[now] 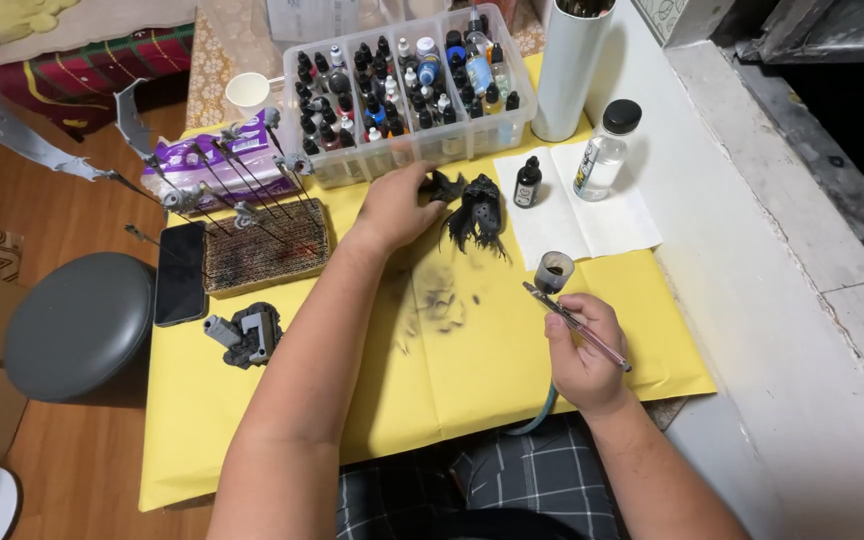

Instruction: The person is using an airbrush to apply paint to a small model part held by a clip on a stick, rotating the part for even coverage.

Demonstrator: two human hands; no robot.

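Left hand [392, 208] was closed on a spiky black-primed plastic miniature [474, 212] near the bench's far edge, while right hand [584, 352], nearer the front edge, gripped a slim pink-barrelled airbrush [574, 322], its long axis and cup end angled up-left toward the miniature.

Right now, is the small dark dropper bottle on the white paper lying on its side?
No, the dropper bottle stands upright on the white paper, beside the clear bottle.

- A purple and white soft package [214, 165] lay at the tabletop's far left, beside the clear bin.
- A black phone [181, 272], its screen dark, lay left of the brown rack.
- A small black dropper bottle [526, 183] carried a white label.
- A clear bottle [602, 152] bore a yellow-and-white label.
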